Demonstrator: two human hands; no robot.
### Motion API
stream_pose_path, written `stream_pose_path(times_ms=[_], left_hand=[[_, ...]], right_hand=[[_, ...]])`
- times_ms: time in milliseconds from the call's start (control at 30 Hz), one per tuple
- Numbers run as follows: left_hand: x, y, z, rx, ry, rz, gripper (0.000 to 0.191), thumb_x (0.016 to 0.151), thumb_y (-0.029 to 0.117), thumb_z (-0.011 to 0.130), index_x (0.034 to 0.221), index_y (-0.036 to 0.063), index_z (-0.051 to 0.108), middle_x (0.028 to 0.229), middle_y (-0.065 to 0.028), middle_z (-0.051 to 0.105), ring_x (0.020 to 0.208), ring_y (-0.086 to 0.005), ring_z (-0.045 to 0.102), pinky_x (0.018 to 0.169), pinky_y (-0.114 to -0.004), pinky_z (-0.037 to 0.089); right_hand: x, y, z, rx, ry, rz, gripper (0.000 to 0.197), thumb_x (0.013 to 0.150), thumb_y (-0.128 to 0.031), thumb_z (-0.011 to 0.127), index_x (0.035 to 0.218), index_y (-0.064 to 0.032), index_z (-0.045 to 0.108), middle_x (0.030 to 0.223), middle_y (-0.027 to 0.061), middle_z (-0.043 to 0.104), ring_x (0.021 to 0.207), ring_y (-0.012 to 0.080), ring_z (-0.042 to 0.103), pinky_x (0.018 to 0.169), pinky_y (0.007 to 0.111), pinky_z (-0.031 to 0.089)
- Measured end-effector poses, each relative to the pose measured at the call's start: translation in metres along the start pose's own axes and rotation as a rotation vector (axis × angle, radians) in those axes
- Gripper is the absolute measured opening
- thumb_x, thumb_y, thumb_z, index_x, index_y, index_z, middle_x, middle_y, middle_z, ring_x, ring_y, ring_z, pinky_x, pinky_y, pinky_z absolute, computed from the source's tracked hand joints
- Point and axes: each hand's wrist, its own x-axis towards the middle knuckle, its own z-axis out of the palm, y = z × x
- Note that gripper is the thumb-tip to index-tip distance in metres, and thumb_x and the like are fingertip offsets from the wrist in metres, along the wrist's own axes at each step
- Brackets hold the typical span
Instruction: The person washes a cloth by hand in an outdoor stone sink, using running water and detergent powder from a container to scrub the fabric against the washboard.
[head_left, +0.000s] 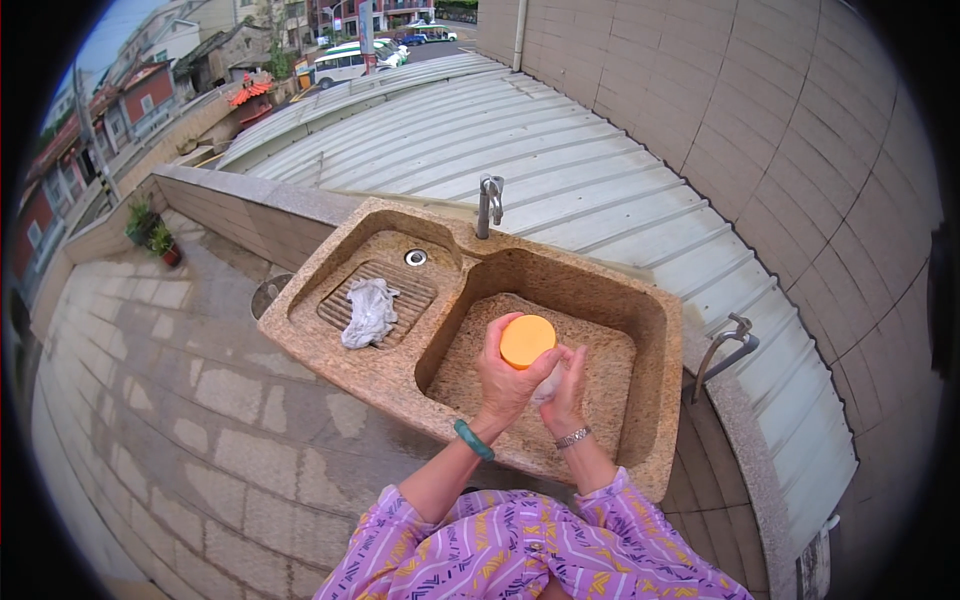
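My left hand (502, 381) grips a round orange lid (529, 341), its thumb along the near edge and fingers around the far side. Below the lid, a whitish, translucent body (549, 384) shows between my hands; it looks like a plastic jar, mostly hidden. My right hand (566, 394) curls around that body from the right. Both hands are over the deep basin of a speckled stone sink (600, 420). On the ribbed washboard (409, 300) in the shallow basin to the left lies a crumpled, wet-looking pale cloth (370, 313).
A metal faucet (489, 206) stands at the sink's back rim, and a second tap (724, 352) is to the right. Behind the sink lies a corrugated metal roof (525, 135). Potted plants (161, 240) stand at left on the partly wet paving (232, 397).
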Motion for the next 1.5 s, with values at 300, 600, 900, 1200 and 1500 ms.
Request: stream_pose_path(times_ms=[300,600,900,1200,1500], left_hand=[[0.054,-0.008,-0.040,-0.322,-1.186,-0.308,0.066,0.063,0.024,0.079,0.117,0.0019,0.049,0.116,-0.0107,0.056,0.109,-0.0173,0.052,0.092,-0.030,0.042],[0.028,0.017,-0.020,0.416,-0.421,0.201,0.068,0.069,0.024,0.075,0.125,0.0052,0.042,0.107,-0.0136,0.057,0.100,-0.0202,0.055,0.085,-0.032,0.045],[0.059,0.028,-0.022,0.156,-1.077,0.075,0.046,0.069,0.013,0.067,0.112,0.0041,0.054,0.082,-0.0083,0.064,0.080,-0.0221,0.063,0.078,-0.031,0.048],[0.044,0.019,-0.031,0.581,-0.493,0.351,0.051,0.072,0.028,0.071,0.114,0.0061,0.054,0.107,-0.0142,0.057,0.096,-0.0304,0.057,0.082,-0.037,0.046],[0.062,0.019,-0.031,0.367,-0.972,0.510,0.053,0.064,0.018,0.064,0.115,0.0088,0.054,0.091,-0.0064,0.063,0.084,-0.0244,0.061,0.074,-0.036,0.049]], right_hand=[[-0.025,-0.015,0.009,0.140,-0.527,0.531,0.051,0.089,-0.053,0.039,0.112,-0.0095,0.051,0.093,0.0126,0.062,0.076,0.0294,0.064,0.065,0.048,0.054],[-0.006,-0.006,0.001,-0.021,-0.087,0.195,0.079,0.086,-0.068,0.028,0.133,-0.0046,0.025,0.125,0.0206,0.044,0.109,0.0300,0.052,0.087,0.042,0.048],[-0.015,0.008,-0.007,-0.003,-0.432,0.462,0.072,0.084,-0.070,0.027,0.124,-0.0113,0.040,0.113,0.0144,0.053,0.093,0.0317,0.060,0.068,0.051,0.054],[-0.003,-0.001,0.012,-0.061,0.026,0.016,0.071,0.089,-0.063,0.028,0.127,-0.0047,0.036,0.104,0.0118,0.056,0.099,0.0227,0.056,0.086,0.036,0.046],[-0.005,0.003,0.014,0.054,-0.289,0.069,0.058,0.090,-0.056,0.038,0.121,-0.0075,0.044,0.110,0.0066,0.056,0.103,0.0260,0.054,0.090,0.034,0.044]])
